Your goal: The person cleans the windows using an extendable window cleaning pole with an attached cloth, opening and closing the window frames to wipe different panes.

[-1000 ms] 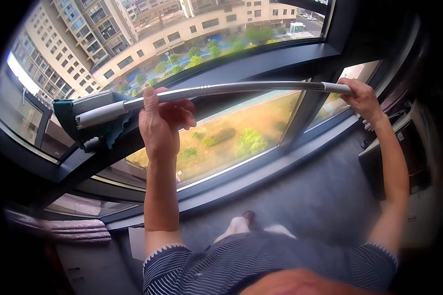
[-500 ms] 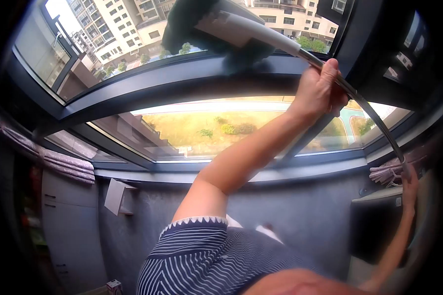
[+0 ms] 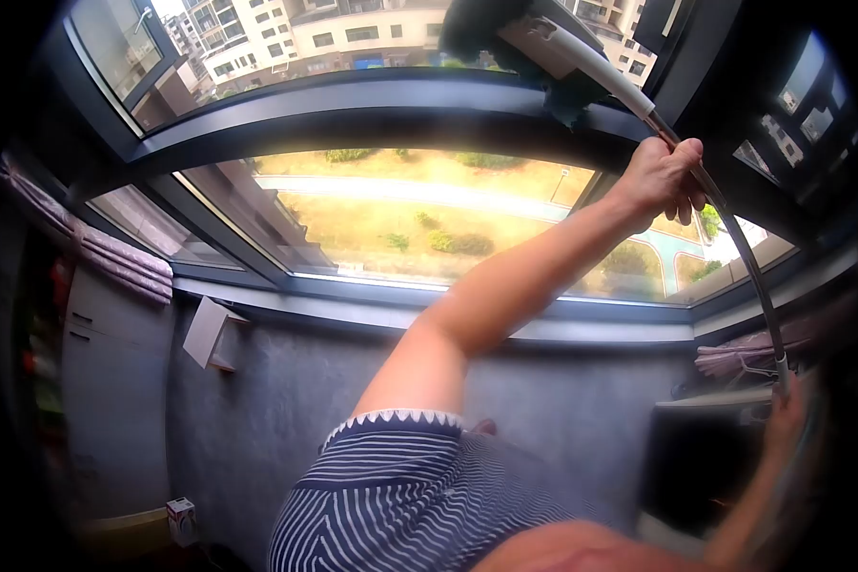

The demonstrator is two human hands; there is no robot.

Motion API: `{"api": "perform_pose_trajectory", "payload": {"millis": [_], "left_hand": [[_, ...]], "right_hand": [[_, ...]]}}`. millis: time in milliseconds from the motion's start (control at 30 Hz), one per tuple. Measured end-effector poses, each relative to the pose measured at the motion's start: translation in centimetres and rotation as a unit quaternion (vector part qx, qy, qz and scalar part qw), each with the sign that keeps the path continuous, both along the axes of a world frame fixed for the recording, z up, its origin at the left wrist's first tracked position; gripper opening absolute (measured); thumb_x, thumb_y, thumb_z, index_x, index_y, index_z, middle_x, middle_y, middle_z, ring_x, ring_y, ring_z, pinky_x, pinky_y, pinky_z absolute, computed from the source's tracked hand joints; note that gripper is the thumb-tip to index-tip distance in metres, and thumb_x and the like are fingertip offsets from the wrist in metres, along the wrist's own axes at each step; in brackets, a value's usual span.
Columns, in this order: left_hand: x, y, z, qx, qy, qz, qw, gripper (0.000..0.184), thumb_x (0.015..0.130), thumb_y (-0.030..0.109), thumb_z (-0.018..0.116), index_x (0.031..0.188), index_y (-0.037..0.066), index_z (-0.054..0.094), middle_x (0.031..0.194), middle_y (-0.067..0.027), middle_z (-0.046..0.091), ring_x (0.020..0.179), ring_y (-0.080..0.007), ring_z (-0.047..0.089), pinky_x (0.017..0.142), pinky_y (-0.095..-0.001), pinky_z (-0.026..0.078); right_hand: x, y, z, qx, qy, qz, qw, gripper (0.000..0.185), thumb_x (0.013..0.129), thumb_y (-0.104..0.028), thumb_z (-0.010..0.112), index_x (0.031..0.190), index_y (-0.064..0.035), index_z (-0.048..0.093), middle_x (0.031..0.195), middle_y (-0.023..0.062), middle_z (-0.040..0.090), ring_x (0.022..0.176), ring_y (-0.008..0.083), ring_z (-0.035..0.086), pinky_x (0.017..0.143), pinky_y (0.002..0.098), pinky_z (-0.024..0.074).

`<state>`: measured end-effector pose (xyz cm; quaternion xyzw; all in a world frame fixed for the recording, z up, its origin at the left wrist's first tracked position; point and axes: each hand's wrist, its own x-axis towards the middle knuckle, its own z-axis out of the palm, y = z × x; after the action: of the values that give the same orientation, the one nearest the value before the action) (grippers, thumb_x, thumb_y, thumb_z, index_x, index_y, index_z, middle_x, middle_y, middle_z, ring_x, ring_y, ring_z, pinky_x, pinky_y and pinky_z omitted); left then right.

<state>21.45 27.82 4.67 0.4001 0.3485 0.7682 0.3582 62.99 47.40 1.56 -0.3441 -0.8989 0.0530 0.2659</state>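
A long-handled window mop with a dark green fluffy pad and a white head bracket slants across the upper window. The pad lies against the glass and overlaps the dark window frame. My left hand is closed around the metal pole just below the white section. Lower right, my right hand grips the pole's bottom end, partly blurred. Between my hands the pole appears curved by the lens.
A lower window pane shows grass and a path outside. Pinkish curtains are bunched at the left, above a pale cabinet. A small white box-like object is below the sill. At the right is a dark-fronted appliance.
The mop's pad and head have moved right along the upper window, my left hand going with them. My right hand appears lower. The view has also shifted a little.
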Motion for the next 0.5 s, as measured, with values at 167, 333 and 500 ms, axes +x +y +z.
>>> {"api": "perform_pose_trajectory", "payload": {"millis": [167, 333, 500], "left_hand": [[-4.7, -8.4, -2.4, -0.011, -0.029, 0.087, 0.996, 0.033, 0.090, 0.033, 0.047, 0.078, 0.002, 0.052, 0.057, -0.0111, 0.058, 0.041, -0.0147, 0.056, 0.036, -0.0202, 0.043], [-8.7, -17.6, -3.5, 0.012, 0.008, 0.183, 0.983, 0.029, 0.090, 0.028, 0.047, 0.082, 0.001, 0.054, 0.057, -0.0114, 0.057, 0.045, -0.0135, 0.056, 0.040, -0.0215, 0.046], [-7.2, -23.5, -4.4, -0.003, 0.049, 0.257, 0.965, 0.029, 0.089, 0.031, 0.048, 0.081, 0.003, 0.056, 0.057, -0.0099, 0.058, 0.045, -0.0125, 0.056, 0.041, -0.0207, 0.046]], "right_hand": [[-8.4, -2.7, -3.1, 0.006, 0.062, 0.115, 0.991, 0.026, 0.084, -0.009, 0.056, 0.109, -0.0021, 0.053, 0.093, 0.0109, 0.058, 0.083, 0.0217, 0.056, 0.073, 0.0284, 0.0432], [-16.2, -9.4, -4.0, -0.074, 0.049, 0.177, 0.980, 0.025, 0.080, -0.012, 0.062, 0.102, -0.0018, 0.056, 0.086, 0.0082, 0.058, 0.072, 0.0144, 0.052, 0.065, 0.0237, 0.0418], [-19.1, -9.5, -7.7, -0.256, 0.040, 0.232, 0.937, 0.027, 0.079, -0.011, 0.065, 0.102, 0.0003, 0.057, 0.089, 0.0026, 0.057, 0.077, 0.0092, 0.050, 0.068, 0.0204, 0.0404]]}}
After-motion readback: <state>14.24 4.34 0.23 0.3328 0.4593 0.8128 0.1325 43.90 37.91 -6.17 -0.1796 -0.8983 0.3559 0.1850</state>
